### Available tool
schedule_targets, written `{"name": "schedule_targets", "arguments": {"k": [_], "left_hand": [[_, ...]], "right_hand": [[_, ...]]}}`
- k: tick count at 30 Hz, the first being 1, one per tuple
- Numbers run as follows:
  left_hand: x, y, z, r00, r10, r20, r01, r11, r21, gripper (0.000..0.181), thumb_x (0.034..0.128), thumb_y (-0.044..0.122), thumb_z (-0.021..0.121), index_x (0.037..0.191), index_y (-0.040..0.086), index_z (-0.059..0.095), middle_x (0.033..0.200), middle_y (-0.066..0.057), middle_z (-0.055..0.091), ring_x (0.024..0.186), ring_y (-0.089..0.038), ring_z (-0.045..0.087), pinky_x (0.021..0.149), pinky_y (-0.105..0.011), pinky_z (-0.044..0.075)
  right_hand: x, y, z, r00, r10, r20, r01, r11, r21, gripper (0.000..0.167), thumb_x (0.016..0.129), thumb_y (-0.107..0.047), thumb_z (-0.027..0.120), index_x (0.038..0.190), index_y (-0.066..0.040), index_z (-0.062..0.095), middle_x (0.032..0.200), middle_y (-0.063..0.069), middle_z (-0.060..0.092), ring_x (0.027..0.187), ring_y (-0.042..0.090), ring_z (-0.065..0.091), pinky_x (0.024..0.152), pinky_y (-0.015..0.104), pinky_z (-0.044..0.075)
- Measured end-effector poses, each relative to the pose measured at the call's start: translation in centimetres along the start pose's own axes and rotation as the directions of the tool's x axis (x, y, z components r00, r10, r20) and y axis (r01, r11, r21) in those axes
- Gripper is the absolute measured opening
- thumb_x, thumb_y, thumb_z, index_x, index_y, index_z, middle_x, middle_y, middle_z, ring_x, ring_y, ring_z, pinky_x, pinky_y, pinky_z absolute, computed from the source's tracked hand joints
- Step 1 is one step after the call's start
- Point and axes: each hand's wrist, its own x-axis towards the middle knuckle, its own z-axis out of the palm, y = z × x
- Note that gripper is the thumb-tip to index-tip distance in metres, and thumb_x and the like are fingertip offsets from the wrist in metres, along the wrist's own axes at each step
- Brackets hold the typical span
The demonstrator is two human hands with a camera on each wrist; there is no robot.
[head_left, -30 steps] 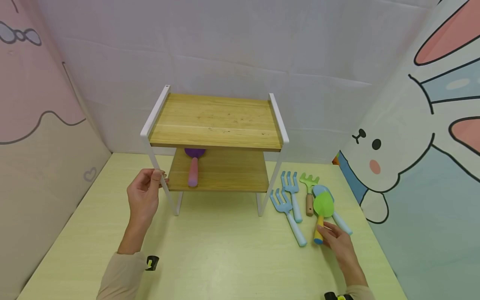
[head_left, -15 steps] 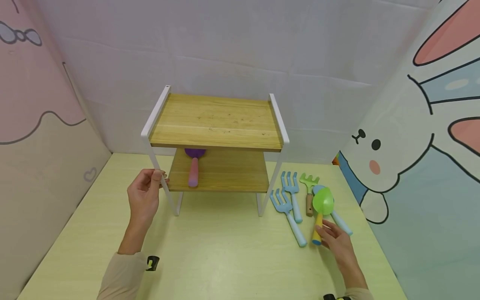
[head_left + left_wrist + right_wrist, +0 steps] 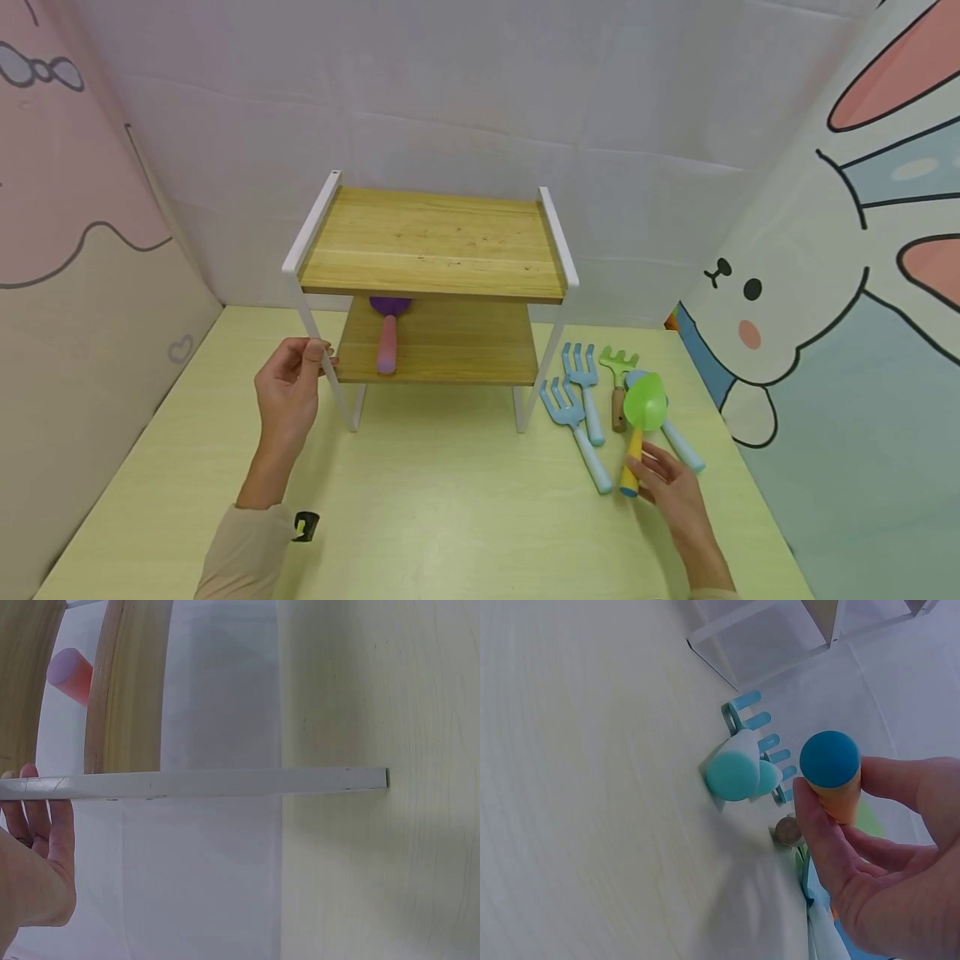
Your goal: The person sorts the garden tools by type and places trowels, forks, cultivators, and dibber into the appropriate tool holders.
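My right hand (image 3: pixel 673 492) pinches the yellow handle of a toy trowel (image 3: pixel 645 403) with a green blade; the blue handle end (image 3: pixel 829 759) faces the right wrist camera. Beneath its blade lies a blue trowel (image 3: pixel 684 446), partly covered. My left hand (image 3: pixel 288 387) grips the white front left leg (image 3: pixel 225 782) of a two-tier wooden shelf (image 3: pixel 435 242), its fingers curled behind the leg. On the lower tier rests a trowel with a pink handle (image 3: pixel 387 343) and a purple blade, the blade partly hidden by the upper tier.
Two light blue toy forks (image 3: pixel 577 433) lie right of the shelf, beside a small green rake (image 3: pixel 618 383) with a brown handle. All are on the pale tabletop (image 3: pixel 450 517). A white cloth wall (image 3: pixel 465 100) stands behind, and a rabbit-printed panel (image 3: pixel 810 275) at the right.
The green trowel has risen slightly and shifted a little left in my right hand, its handle end tipping toward me. My left hand and the shelf have stayed put.
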Motion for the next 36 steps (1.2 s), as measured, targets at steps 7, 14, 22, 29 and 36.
{"name": "schedule_targets", "arguments": {"k": [7,14,22,29,36], "left_hand": [[0.0,0.0,-0.2,1.000,0.014,0.011,-0.014,1.000,-0.002,0.021,0.1036,0.003,0.059,0.099,-0.017,0.061,0.081,-0.004,0.070,0.074,-0.012,0.071,0.078,-0.021,0.061],[0.0,0.0,-0.2,1.000,0.012,0.004,-0.012,1.000,0.001,0.021,0.1036,0.002,0.059,0.099,-0.018,0.061,0.080,-0.005,0.070,0.073,-0.013,0.071,0.077,-0.021,0.061],[0.1,-0.2,-0.1,1.000,0.009,-0.002,-0.009,1.000,-0.012,0.023,0.1032,0.002,0.060,0.100,-0.020,0.060,0.082,-0.005,0.070,0.073,-0.013,0.071,0.077,-0.021,0.061],[0.1,-0.4,0.0,1.000,0.004,0.000,-0.003,0.999,-0.036,0.023,0.1033,0.002,0.059,0.100,-0.021,0.058,0.085,-0.002,0.070,0.074,-0.012,0.071,0.077,-0.021,0.061],[0.1,-0.3,-0.1,1.000,-0.003,0.000,0.003,1.000,-0.017,0.022,0.1035,0.004,0.060,0.100,-0.018,0.060,0.084,-0.003,0.070,0.074,-0.012,0.071,0.077,-0.021,0.061]], "right_hand": [[-0.6,0.2,0.4,0.999,-0.035,0.000,0.035,0.998,0.047,0.065,0.100,-0.023,0.070,0.154,-0.002,0.040,0.141,0.018,0.056,0.097,-0.001,0.066,0.083,0.023,0.060],[-1.4,-0.1,1.1,0.997,-0.079,-0.015,0.080,0.992,0.093,0.062,0.099,-0.017,0.072,0.152,-0.004,0.043,0.132,0.008,0.062,0.097,0.000,0.068,0.081,0.023,0.060],[-2.5,-0.6,2.0,0.982,-0.188,-0.024,0.189,0.971,0.149,0.058,0.097,-0.009,0.074,0.147,0.000,0.046,0.109,-0.016,0.066,0.092,0.003,0.068,0.077,0.022,0.061],[-3.3,-0.4,2.7,0.958,-0.286,-0.013,0.282,0.933,0.223,0.054,0.096,0.000,0.071,0.144,0.002,0.047,0.113,-0.007,0.066,0.092,0.006,0.068,0.076,0.024,0.062],[-3.6,-0.1,3.3,0.933,-0.360,0.008,0.348,0.907,0.239,0.052,0.095,0.007,0.069,0.142,0.002,0.048,0.118,-0.003,0.065,0.090,0.007,0.068,0.076,0.025,0.062]]}}
